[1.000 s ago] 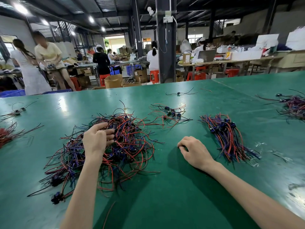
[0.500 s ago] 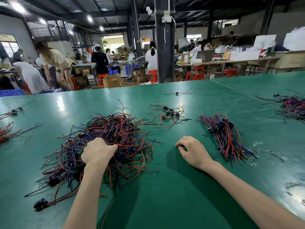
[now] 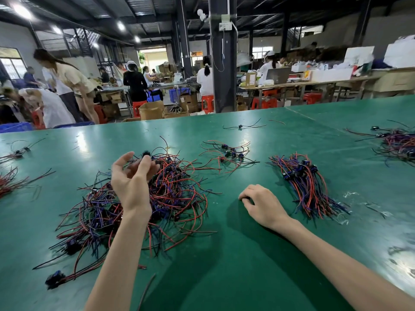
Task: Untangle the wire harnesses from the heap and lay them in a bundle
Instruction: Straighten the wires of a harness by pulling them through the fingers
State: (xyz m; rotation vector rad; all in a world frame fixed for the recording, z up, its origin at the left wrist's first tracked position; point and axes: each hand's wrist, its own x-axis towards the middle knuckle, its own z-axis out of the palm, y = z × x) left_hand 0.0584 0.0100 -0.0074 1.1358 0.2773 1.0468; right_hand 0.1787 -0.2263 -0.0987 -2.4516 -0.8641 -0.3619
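Observation:
A tangled heap of red, blue and black wire harnesses (image 3: 177, 198) with black connectors lies on the green table (image 3: 235, 261), left of centre. My left hand (image 3: 132, 178) is raised over the heap, palm towards me. Its fingers pinch the wires of one harness, whose black connector (image 3: 146, 154) shows at the fingertips. My right hand (image 3: 262, 205) rests on the table to the right of the heap, fingers loosely curled and holding nothing. A tidy bundle of harnesses (image 3: 307, 187) lies further right.
A few loose harnesses (image 3: 226, 153) lie behind the heap, and a single one (image 3: 241, 126) further back. More wire piles sit at the right edge (image 3: 397, 144) and left edge (image 3: 9, 180). People work at benches beyond the table.
My left hand rose out of the heap and turned palm towards me, lifting a harness with it. The right hand has stayed in place.

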